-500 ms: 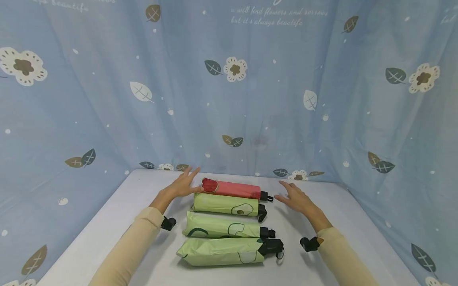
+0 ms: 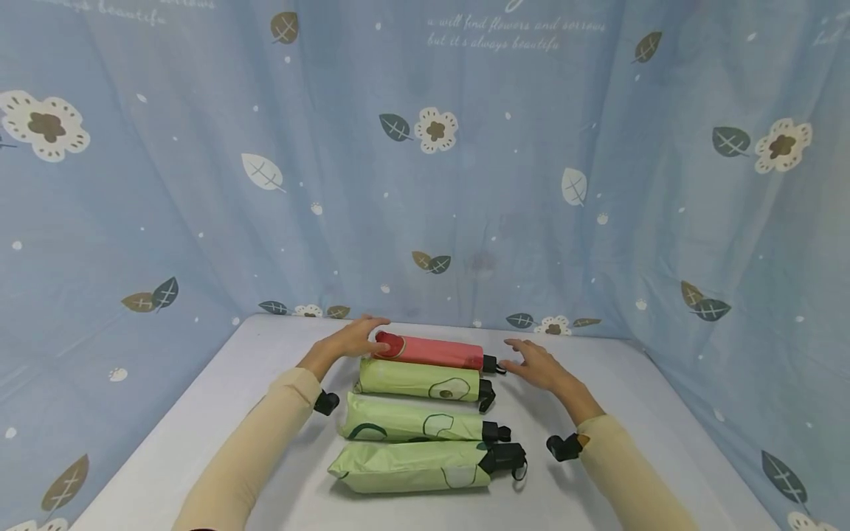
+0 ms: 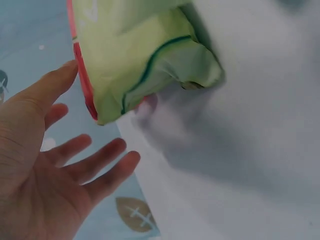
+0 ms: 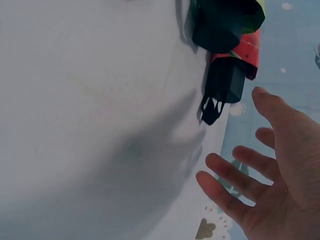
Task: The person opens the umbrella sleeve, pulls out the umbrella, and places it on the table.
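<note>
Red umbrella (image 2: 441, 353) farthest in row on white table (image 2: 644, 413), body in red cover, black handle (image 2: 489, 363) sticking out right. Left hand (image 2: 347, 340) at its left end, fingers spread, thumb by cover edge, contact unclear. Right hand (image 2: 541, 367) near handle, fingers apart, gripping nothing. Nearer: three green umbrellas (image 2: 412, 424), green covers, black handles out right. Blue curtain (image 2: 505, 162) behind.

Three green umbrellas (image 2: 405, 378) (image 2: 398, 420) (image 2: 405, 467), one red umbrella (image 2: 438, 352), two hands (image 2: 348, 341) (image 2: 538, 367).
</note>
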A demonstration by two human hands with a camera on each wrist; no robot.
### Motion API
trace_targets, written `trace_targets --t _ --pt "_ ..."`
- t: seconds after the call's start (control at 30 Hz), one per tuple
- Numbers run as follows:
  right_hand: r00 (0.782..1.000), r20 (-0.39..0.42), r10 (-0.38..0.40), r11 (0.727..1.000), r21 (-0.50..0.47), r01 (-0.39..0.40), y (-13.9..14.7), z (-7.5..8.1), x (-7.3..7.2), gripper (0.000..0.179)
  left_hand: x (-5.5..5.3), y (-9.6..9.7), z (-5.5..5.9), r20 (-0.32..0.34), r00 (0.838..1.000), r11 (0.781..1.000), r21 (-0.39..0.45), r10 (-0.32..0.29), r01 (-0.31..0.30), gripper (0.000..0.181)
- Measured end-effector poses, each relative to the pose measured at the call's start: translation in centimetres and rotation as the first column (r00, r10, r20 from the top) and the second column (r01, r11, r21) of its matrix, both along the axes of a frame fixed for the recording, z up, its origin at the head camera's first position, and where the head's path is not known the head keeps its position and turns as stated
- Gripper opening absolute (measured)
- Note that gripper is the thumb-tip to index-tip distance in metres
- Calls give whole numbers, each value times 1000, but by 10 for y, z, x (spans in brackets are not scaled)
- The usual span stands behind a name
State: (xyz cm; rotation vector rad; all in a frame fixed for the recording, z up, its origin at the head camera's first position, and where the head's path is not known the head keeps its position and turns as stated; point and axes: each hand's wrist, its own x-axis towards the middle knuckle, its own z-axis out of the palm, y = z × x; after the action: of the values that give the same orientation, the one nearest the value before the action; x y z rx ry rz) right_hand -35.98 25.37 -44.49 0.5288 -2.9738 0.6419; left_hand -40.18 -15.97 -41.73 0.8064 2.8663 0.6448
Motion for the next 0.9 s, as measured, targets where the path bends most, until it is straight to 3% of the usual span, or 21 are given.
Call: trace_targets --t 0.27,0.47,0.9 --pt "997 18 77 997 -18 -77 -11 1 -1 55 -4 17 7 56 996 996 -53 -72 75 52" --pt "992 15 128 992 -7 -128 -17 3 -6 46 -7 24 8 97 992 993 -75 -81 88 45" --pt "992 82 95 991 82 -102 -32 1 -14 36 -14 31 9 56 996 984 -155 -76 84 40"
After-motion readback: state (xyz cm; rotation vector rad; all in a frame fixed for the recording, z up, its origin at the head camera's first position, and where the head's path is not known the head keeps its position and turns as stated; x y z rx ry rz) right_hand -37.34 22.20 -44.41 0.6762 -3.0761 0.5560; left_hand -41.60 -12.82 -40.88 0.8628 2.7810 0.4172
